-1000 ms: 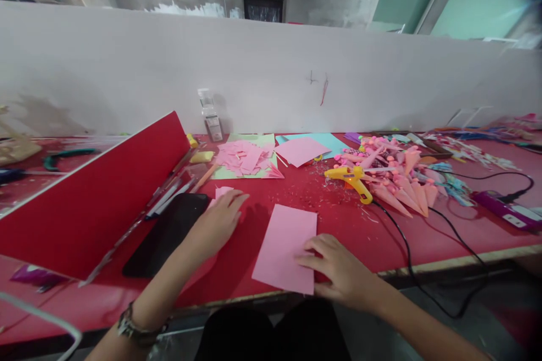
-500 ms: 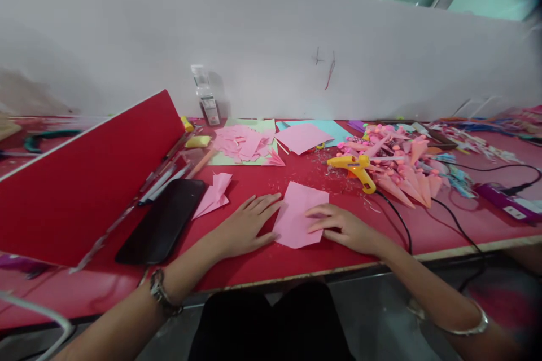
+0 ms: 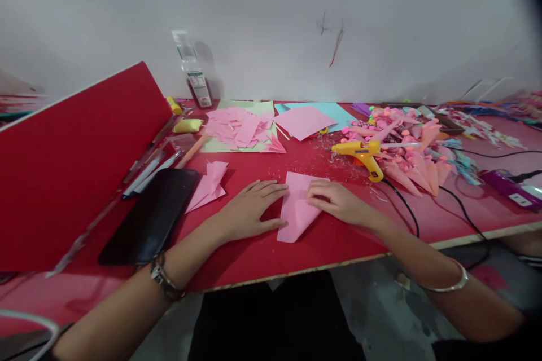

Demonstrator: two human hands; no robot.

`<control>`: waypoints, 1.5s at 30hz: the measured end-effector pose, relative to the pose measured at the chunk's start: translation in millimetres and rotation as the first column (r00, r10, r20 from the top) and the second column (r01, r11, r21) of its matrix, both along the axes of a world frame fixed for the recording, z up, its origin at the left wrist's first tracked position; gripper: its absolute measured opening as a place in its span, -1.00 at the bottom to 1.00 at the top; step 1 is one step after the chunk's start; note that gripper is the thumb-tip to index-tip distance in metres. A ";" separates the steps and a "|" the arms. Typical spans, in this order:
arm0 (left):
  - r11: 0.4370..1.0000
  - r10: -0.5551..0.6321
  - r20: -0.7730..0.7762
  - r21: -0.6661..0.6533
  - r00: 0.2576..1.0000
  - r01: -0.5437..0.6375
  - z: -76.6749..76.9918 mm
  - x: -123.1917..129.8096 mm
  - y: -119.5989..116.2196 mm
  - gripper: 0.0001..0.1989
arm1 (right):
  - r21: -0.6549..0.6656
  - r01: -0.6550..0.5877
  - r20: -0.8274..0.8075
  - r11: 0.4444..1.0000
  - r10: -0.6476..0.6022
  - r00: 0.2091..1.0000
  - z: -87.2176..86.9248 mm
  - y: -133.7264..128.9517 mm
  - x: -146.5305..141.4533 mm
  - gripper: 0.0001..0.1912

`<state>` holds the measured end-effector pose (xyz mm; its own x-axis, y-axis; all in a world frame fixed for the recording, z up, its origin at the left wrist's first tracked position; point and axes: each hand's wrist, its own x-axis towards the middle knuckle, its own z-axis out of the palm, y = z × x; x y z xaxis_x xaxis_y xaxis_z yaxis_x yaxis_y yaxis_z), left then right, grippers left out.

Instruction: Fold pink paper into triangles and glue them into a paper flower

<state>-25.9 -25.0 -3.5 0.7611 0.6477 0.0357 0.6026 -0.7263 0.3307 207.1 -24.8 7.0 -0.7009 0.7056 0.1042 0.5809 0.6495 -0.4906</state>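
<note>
A sheet of pink paper (image 3: 297,211) lies on the red tabletop in front of me, its lower right side lifted and turned inward. My left hand (image 3: 253,210) rests flat at the sheet's left edge, fingers stretched out, fingertips and thumb touching it. On the other side, my right hand (image 3: 341,202) has its fingers curled closed on the right edge of the paper. A piece of folded pink paper (image 3: 208,187) sits left of my left hand. Right of the sheet is a yellow glue gun (image 3: 362,155), its nozzle pointing left.
A black phone (image 3: 154,217) and a tilted red board (image 3: 80,163) are at the left. Pink paper scraps (image 3: 239,127) and a bottle (image 3: 195,76) stand towards the wall. Pink paper cones (image 3: 412,166) are heaped at the right, near a purple power strip (image 3: 510,187).
The paper's lower right side has been turned inward, and my right hand's fingers have curled in on that edge. My left hand stays at the left edge. The camera view has tipped downward.
</note>
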 end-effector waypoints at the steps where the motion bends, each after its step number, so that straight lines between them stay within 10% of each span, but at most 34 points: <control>1: 1.000 0.010 0.012 -0.002 1.000 -0.010 0.5 0.8 -0.8 -0.46 | 0.047 0.011 0.050 0.999 -0.013 0.999 -0.9 1.4 -3.8 -0.76; 12: 0.991 0.112 0.095 0.060 0.989 -0.118 -4.8 10.1 -6.1 -0.43 | 0.285 0.163 0.242 0.945 -0.235 0.941 -17.8 4.2 -18.8 -0.72; 45: 0.984 0.165 0.063 0.049 0.984 -0.169 -11.8 10.4 -5.6 -0.33 | 0.175 0.384 0.199 0.907 -0.414 0.888 -21.1 8.3 -24.9 -0.75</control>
<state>-15.4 -30.6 -15.4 0.6379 0.7615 0.1152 0.6977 -0.6347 0.3321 182.3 -16.4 -14.1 -0.3783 0.9219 0.0841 0.8891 0.3871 -0.2440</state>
